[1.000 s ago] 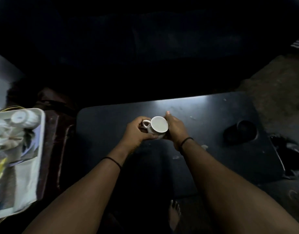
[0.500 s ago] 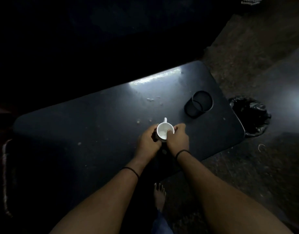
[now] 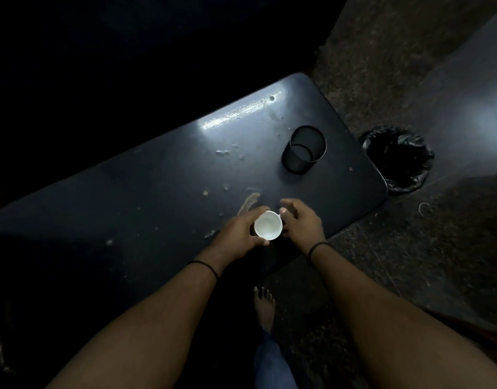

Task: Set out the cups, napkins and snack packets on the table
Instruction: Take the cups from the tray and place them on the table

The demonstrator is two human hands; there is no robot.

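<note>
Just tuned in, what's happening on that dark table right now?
A person is setting a small white cup near the front edge of the dark, crumb-speckled table. The left hand grips the cup's side; the right hand is open beside it, fingertips at the handle. A black mesh holder stands further back. No napkins or snack packets are in view.

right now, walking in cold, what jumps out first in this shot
The white cup stands out, the one bright thing in a dim scene, held by the left hand near the dark table's front edge, with the right hand open beside it. Next comes the black mesh holder toward the table's far right, then pale crumbs and a smear just beyond the cup.
</note>
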